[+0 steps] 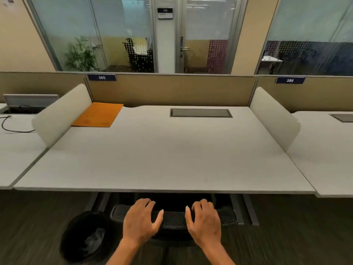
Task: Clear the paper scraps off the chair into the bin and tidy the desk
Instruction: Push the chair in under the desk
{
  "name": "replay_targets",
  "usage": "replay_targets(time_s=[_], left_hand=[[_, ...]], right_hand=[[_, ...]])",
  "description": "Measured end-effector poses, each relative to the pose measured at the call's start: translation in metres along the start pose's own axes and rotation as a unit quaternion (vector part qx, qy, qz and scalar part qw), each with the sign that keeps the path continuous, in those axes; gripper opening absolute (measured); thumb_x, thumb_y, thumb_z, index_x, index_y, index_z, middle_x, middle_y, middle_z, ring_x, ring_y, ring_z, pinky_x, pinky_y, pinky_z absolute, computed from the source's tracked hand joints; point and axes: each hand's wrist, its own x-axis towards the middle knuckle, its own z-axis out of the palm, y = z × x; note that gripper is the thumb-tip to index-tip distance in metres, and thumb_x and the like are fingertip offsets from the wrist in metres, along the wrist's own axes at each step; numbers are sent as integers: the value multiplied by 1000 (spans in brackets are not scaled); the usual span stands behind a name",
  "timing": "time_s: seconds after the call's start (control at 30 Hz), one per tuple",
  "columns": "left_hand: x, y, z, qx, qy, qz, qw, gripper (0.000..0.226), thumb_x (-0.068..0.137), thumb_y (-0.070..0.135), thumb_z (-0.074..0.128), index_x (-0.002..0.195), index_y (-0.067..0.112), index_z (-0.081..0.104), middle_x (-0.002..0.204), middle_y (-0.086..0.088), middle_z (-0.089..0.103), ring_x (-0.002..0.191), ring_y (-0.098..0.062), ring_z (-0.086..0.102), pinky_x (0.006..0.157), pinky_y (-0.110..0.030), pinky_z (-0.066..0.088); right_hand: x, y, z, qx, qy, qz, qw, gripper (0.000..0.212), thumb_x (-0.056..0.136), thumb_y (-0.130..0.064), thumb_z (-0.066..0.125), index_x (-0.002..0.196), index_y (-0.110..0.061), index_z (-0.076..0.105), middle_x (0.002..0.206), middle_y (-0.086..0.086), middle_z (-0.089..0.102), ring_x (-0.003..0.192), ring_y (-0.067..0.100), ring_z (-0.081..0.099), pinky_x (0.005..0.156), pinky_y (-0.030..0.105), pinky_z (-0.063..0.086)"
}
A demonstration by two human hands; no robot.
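Observation:
A black mesh chair (pixel 172 219) is tucked under the white desk (pixel 162 150), only the top of its backrest showing. My left hand (pixel 141 220) and my right hand (pixel 204 220) both rest on that top edge with fingers curled over it. A black round bin (pixel 86 238) stands on the floor to the left of the chair, with pale crumpled paper inside. An orange folder (pixel 98 114) lies flat at the desk's back left corner. The chair seat is hidden under the desk.
White side dividers (pixel 61 113) (pixel 273 117) bound the desk left and right. A grey cable hatch (pixel 200 113) sits at the back. Neighbouring desks adjoin on both sides; a black cable (pixel 11 127) lies on the left one. Dark carpet lies below.

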Motion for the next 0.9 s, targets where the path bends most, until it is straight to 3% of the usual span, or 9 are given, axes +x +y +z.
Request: replay_targets(time_s=[0.1,0.17,0.27,0.37,0.5,0.57,0.73,0.9], left_hand=[[25,-5,4,3,-20,-14,1000,68,88,68,33,131,22,59,136,-1,59,133,-21,50,108,-37,45],[43,-11,8,3,-36,-10,999,76,89,71,26,146,23,39,155,-3,37,147,-23,27,119,-39,28],[62,-21,14,-3,-45,-8,999,83,88,73,21,154,25,11,164,-3,5,152,-22,3,120,-38,5],[67,-25,24,-17,-59,-16,998,84,87,75,21,155,27,5,165,-2,0,152,-22,0,119,-38,2],[68,-28,36,-24,-80,-21,996,84,86,72,27,154,24,15,164,-5,11,151,-26,11,119,-47,26],[68,-29,37,-25,-92,-22,995,85,86,72,29,154,22,16,163,-6,13,150,-27,13,117,-48,29],[70,-30,34,-12,-119,-30,992,91,82,79,10,154,24,6,164,-2,6,151,-21,-3,123,-44,11],[70,-29,15,7,-124,4,992,95,81,81,1,155,21,4,164,-2,4,151,-19,-6,122,-48,-6]], right_hand=[[25,0,7,-1,31,-2,1000,34,89,-56,41,99,-27,56,99,-6,53,87,14,50,79,30,48],[42,-2,13,-15,29,0,999,43,90,-57,39,112,-25,55,115,-2,54,108,19,52,102,40,43],[62,-7,21,-28,19,-1,999,55,89,-59,39,127,-22,52,135,2,52,133,24,43,118,49,26],[74,-7,30,-33,5,-1,999,65,87,-60,39,137,-20,47,143,2,48,141,25,36,119,50,22],[74,-4,42,-31,-19,7,999,69,86,-62,39,142,-21,42,145,2,48,142,24,35,117,49,26],[75,-4,46,-32,-32,8,999,70,87,-63,36,142,-21,41,145,1,48,141,23,35,117,49,27],[77,-6,42,-46,-70,24,996,72,88,-66,27,145,-22,36,146,1,48,143,22,33,119,47,23],[78,-13,27,-44,-104,39,993,82,87,-71,9,152,-22,17,159,0,25,151,18,9,121,45,-3]])
